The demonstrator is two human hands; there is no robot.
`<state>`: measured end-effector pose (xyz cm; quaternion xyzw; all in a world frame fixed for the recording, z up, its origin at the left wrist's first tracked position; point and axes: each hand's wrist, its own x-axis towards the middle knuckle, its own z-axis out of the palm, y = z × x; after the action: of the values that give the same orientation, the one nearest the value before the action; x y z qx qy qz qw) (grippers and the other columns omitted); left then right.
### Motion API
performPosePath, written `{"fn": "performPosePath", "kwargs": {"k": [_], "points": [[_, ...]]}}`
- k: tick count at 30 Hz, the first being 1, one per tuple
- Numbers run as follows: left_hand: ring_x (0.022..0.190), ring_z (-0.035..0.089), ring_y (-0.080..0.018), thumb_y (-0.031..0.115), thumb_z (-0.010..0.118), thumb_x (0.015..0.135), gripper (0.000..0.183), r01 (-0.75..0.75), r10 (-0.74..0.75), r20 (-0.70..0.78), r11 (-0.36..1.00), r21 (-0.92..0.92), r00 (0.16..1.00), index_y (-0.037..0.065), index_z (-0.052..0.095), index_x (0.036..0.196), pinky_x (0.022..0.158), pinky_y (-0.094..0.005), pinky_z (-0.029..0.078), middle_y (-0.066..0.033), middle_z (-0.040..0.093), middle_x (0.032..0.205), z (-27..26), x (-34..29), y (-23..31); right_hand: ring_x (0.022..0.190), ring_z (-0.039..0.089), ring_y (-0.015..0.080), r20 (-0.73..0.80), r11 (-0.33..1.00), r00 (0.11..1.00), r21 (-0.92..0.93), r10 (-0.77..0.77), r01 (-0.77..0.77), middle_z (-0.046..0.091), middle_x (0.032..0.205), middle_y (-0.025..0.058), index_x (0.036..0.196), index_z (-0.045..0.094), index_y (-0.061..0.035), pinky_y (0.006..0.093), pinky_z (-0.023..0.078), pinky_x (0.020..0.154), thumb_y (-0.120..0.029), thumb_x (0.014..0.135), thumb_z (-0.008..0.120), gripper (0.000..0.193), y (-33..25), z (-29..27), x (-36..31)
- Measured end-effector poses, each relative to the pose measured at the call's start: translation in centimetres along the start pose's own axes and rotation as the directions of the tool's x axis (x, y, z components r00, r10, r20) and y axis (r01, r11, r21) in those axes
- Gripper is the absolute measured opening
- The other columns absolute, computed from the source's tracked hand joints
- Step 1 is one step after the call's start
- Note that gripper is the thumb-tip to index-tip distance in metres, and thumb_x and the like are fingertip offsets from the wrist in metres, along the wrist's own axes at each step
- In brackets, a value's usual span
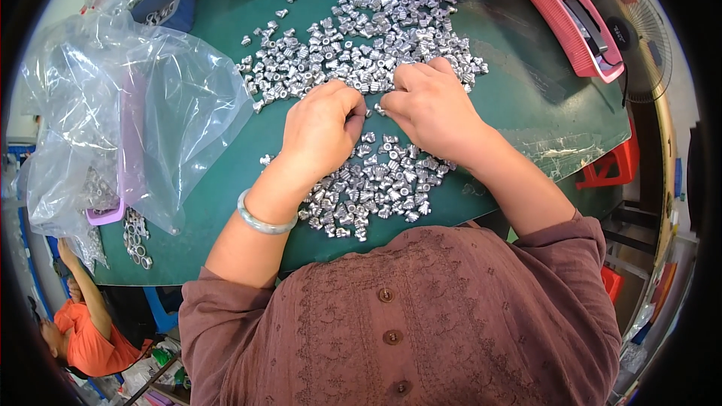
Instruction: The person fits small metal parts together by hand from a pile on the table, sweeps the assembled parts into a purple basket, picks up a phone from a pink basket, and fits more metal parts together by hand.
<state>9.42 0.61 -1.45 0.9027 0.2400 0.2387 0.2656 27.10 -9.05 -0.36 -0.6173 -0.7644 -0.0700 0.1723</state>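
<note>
Head view: left hand (322,122) and right hand (430,105) are held with fingers curled nearly closed, any grip on ribbed metal fittings (368,137) indiscernible; on the green tabletop (538,116), the smaller near heap (361,188) is seemingly done, the larger far heap (387,15) left.

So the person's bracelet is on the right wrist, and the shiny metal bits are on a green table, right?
Not quite: the head view shows the bracelet on the left wrist. The shiny metal bits are on a green table.
</note>
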Motion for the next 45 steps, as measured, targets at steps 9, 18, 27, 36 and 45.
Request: {"fn": "performPosePath", "kwargs": {"k": [9, 18, 27, 36, 45], "points": [[0.079, 0.062, -0.0294, 0.001, 0.069, 0.074, 0.011, -0.037, 0.036, 0.034, 0.999, 0.017, 0.999, 0.005, 0.062, 0.081, 0.07, -0.0371, 0.05, -0.0079, 0.061, 0.081, -0.1, 0.0, 0.1, 0.088, 0.053, 0.0231, -0.037, 0.993, 0.999, 0.115, 0.014, -0.009, 0.054, 0.085, 0.0039, 0.074, 0.071, -0.0148, 0.041, 0.033, 0.084, -0.018, 0.077, 0.064, 0.009, 0.0, -0.3, -0.7], [0.085, 0.062, -0.0318, 0.002, 0.067, 0.077, 0.017, -0.092, 0.09, 0.177, 0.996, 0.005, 0.98, 0.006, 0.069, 0.094, 0.075, -0.0397, 0.05, -0.0108, 0.065, 0.086, -0.9, -0.4, 0.3, 0.09, 0.052, 0.0242, 0.071, 0.975, 0.994, 0.211, -0.08, 0.063, 0.054, 0.086, 0.0025, 0.073, 0.069, -0.0153, 0.0422, 0.034, 0.085, -0.019, 0.075, 0.071, 0.005, 0.1, -1.5, -0.2], [0.075, 0.062, -0.022, -0.001, 0.061, 0.075, 0.019, -0.022, 0.086, 0.38, 0.985, -0.17, 0.921, 0.002, 0.07, 0.091, 0.066, -0.0327, 0.05, -0.0098, 0.063, 0.082, -3.7, -0.1, -1.0, 0.091, 0.052, 0.0241, -0.113, 0.999, 0.994, -0.034, 0.001, -0.004, 0.055, 0.085, 0.0035, 0.08, 0.068, -0.0124, 0.0417, 0.035, 0.086, -0.016, 0.077, 0.065, 0.005, 0.7, 1.2, 1.8], [0.072, 0.061, -0.0275, 0.014, 0.075, 0.077, 0.021, -0.005, -0.001, 0.045, 0.989, 0.146, 0.999, 0.007, 0.068, 0.095, 0.065, -0.0371, 0.05, -0.0083, 0.061, 0.081, -0.7, 0.2, 0.1, 0.093, 0.052, 0.0244, -0.004, 0.995, 1.0, 0.102, -0.014, 0.014, 0.056, 0.087, 0.0037, 0.079, 0.067, -0.0114, 0.041, 0.036, 0.085, -0.01, 0.075, 0.063, 0.006, 0.1, 0.7, 0.9], [0.075, 0.062, -0.0272, 0.009, 0.074, 0.076, 0.016, -0.025, 0.021, 0.036, 0.994, 0.109, 0.999, 0.008, 0.067, 0.091, 0.067, -0.0378, 0.05, -0.0079, 0.06, 0.082, -0.3, 0.1, -0.1, 0.099, 0.049, 0.0254, -0.082, 0.996, 0.996, 0.075, 0.046, -0.04, 0.055, 0.094, 0.0041, 0.081, 0.069, -0.0108, 0.0414, 0.035, 0.088, -0.017, 0.07, 0.074, 0.014, 0.0, 0.8, 1.0]]}}
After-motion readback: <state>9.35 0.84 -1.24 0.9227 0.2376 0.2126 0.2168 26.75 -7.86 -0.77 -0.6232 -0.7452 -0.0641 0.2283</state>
